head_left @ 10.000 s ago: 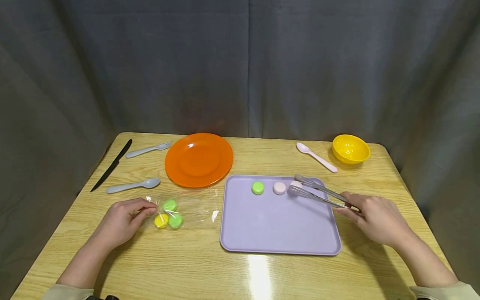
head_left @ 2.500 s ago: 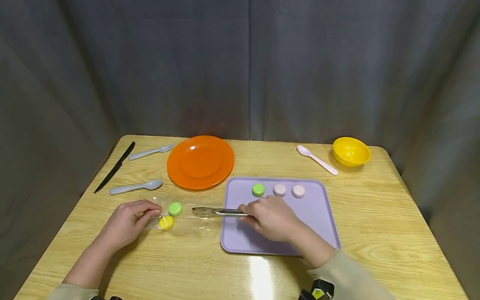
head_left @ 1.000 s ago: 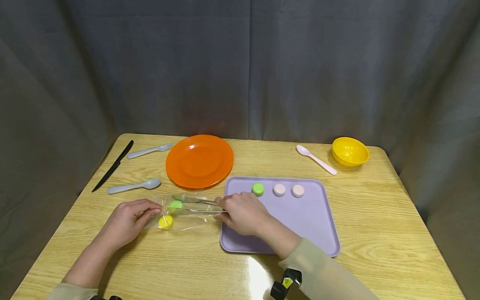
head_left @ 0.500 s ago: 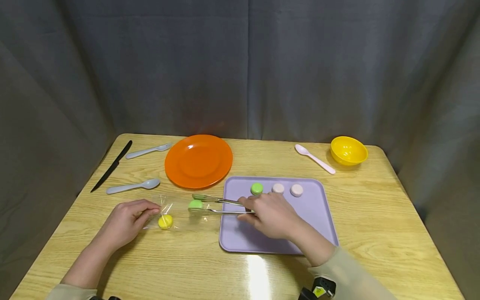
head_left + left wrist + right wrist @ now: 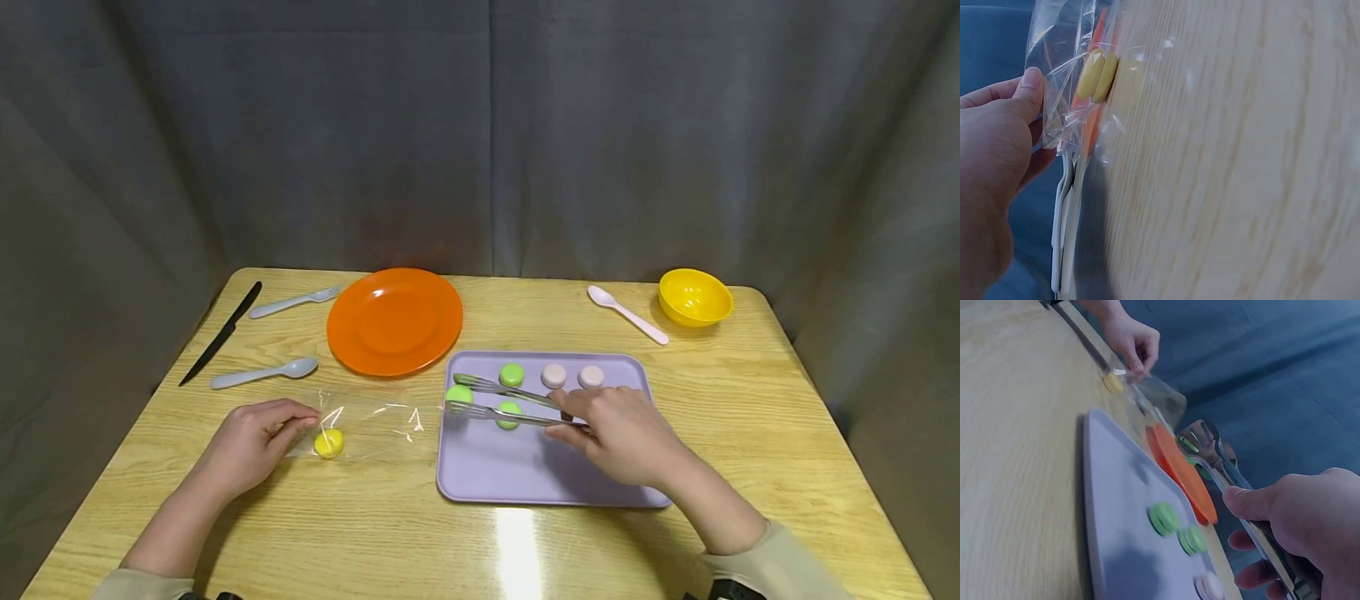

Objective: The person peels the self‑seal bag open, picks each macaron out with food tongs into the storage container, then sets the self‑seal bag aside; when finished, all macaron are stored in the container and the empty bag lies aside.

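Note:
My left hand (image 5: 258,437) pinches the closed end of a clear plastic bag (image 5: 386,425) lying on the table. A yellow macaron (image 5: 329,443) sits inside, near my fingertips; the left wrist view shows this macaron (image 5: 1097,76) upright on edge through the film. My right hand (image 5: 622,433) grips metal tongs (image 5: 517,404) reaching left over the lilac tray (image 5: 555,483). Between the tong tips is a green macaron (image 5: 459,395), above the tray's left edge. On the tray lie two green macarons (image 5: 512,374), one partly behind the tongs, and two pale pink macarons (image 5: 553,376).
An orange plate (image 5: 395,321) stands behind the bag. At the left lie a black knife (image 5: 221,335), a grey fork (image 5: 292,302) and a grey spoon (image 5: 264,372). A pink spoon (image 5: 628,315) and a yellow bowl (image 5: 695,297) are at the back right.
Over ten seconds both green macarons have left the bag: one now lies on the tray, the other is in the tongs. The right hand has just drawn it rightward; the left stays.

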Action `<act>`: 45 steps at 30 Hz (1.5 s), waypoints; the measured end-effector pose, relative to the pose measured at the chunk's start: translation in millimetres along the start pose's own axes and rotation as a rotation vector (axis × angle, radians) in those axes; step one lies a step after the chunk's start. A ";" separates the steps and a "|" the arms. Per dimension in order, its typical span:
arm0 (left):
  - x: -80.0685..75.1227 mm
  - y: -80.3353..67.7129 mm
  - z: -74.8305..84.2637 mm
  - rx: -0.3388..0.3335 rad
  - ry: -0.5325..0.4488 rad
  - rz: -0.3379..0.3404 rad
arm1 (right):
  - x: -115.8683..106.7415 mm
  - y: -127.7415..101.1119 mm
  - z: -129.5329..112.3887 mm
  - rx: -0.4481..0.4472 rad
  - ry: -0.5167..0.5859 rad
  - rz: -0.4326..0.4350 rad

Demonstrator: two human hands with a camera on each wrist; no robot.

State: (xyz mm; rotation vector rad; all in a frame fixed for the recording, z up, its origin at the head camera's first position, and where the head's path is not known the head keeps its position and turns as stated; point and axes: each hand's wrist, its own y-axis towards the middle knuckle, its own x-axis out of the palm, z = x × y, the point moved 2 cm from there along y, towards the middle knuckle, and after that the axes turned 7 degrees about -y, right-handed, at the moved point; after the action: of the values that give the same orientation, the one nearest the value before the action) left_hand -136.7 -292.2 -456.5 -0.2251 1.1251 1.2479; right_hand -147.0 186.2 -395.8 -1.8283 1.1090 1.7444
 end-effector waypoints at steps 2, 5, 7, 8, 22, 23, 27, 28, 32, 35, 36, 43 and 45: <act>0.1 0.0 0.1 0.001 -0.003 0.001 | -4.7 -7.0 6.3 0.010 -0.009 0.023; 0.0 0.6 0.3 0.006 -0.004 0.007 | -10.8 -18.8 15.0 0.042 -0.010 0.035; 0.0 1.1 0.1 0.009 -0.008 0.008 | -14.0 -27.3 20.7 0.072 -0.009 0.037; -0.1 1.3 0.1 0.012 -0.009 0.009 | -15.5 -31.6 23.4 0.086 -0.009 0.035; 0.1 -2.1 -4.3 -0.023 0.024 -0.002 | -17.1 -78.8 55.3 0.196 -0.066 -0.031; 0.2 -1.9 -4.2 -0.022 0.022 -0.003 | -16.7 -80.9 56.7 0.199 -0.070 -0.034; 0.4 -0.7 -4.2 -0.022 0.014 -0.008 | -15.1 -87.1 60.6 0.218 -0.071 -0.051; 0.4 -0.3 -4.2 -0.021 0.010 -0.009 | -14.9 -88.2 61.2 0.222 -0.071 -0.054; 0.3 0.3 -4.0 -0.017 -0.001 -0.009 | -13.4 -90.2 62.0 0.230 -0.066 -0.066; 0.6 -0.1 -4.0 -0.014 -0.004 -0.008 | -11.9 -90.1 61.2 0.229 -0.066 -0.073; 0.8 -0.3 -4.2 -0.014 -0.003 -0.008 | -11.2 -90.0 60.9 0.229 -0.066 -0.078; 0.9 0.0 -4.1 -0.010 0.003 -0.008 | -11.8 -86.9 59.1 0.232 -0.041 -0.094; 0.4 0.8 -4.0 -0.015 0.010 -0.010 | -14.0 -84.7 58.0 0.228 -0.029 -0.078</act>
State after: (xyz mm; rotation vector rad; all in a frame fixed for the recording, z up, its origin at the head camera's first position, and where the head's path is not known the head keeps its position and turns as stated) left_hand -139.5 -294.4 -458.4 -0.2484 1.1227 1.2476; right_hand -120.5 285.1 -412.1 -1.6798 1.1567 1.5272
